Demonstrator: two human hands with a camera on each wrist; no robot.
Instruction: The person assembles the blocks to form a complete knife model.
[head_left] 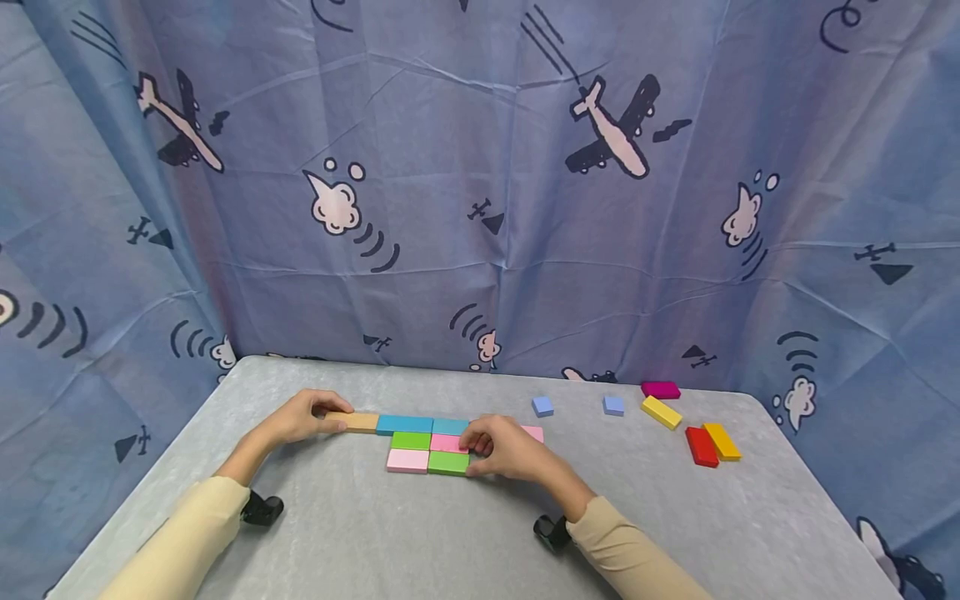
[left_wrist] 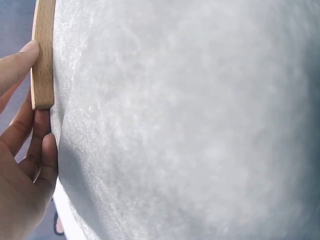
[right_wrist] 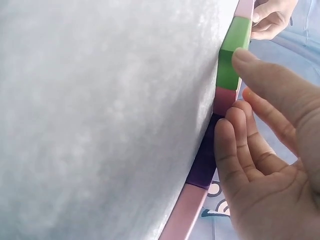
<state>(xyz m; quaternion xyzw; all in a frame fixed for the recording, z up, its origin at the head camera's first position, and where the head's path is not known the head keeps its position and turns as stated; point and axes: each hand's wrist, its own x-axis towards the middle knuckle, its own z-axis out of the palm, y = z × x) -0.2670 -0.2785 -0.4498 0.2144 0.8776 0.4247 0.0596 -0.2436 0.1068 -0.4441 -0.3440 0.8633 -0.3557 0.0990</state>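
My left hand [head_left: 306,417] holds the left end of a natural wooden block [head_left: 362,422], thumb on its near side. That block also shows in the left wrist view. It ends a flat row with a blue block [head_left: 405,425], a lighter blue block [head_left: 450,427] and, past my right hand, a pink block [head_left: 533,433]. Below lie a green block [head_left: 411,441], a darker pink block [head_left: 448,443], a pale pink block [head_left: 407,461] and a second green block [head_left: 448,463]. My right hand [head_left: 510,450] pinches that second green block. A purple block [right_wrist: 202,157] shows beside its fingers.
Two small light blue blocks [head_left: 542,407] lie apart at the back. Farther right are a magenta block [head_left: 661,390], a yellow block [head_left: 662,412], and a red block [head_left: 701,447] against another yellow block [head_left: 722,442]. A patterned curtain [head_left: 480,208] hangs behind the grey-covered table [head_left: 360,542].
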